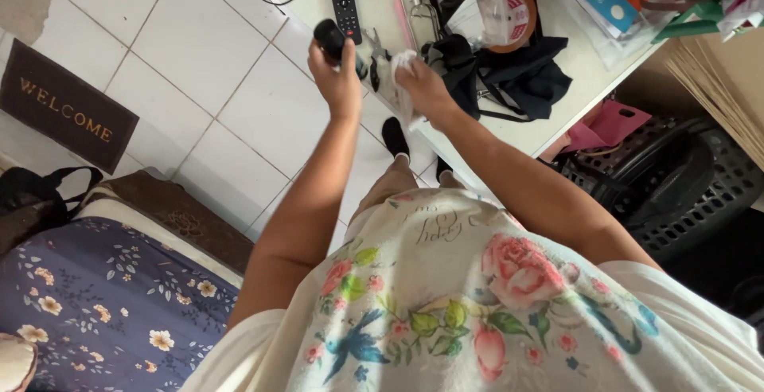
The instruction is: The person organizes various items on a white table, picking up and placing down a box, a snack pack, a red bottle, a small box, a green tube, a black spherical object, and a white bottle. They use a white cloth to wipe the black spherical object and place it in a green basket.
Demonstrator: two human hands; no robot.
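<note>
Left hand: my left hand (pixel 338 74) had its grip closed round a black cylindrical object (pixel 333 40), raised at 11 o'clock for wiping.
Right hand: my right hand (pixel 426 89) pinched a white cloth (pixel 398 81) against it.
Bench: the bench (pixel 382 18) edge lay just beyond, remote (pixel 344 6) at 12.

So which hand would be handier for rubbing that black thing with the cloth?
Probably the right hand: it already grips the white cloth beside the black object. The left hand is wrapped around that object, holding it up above the table.
</note>
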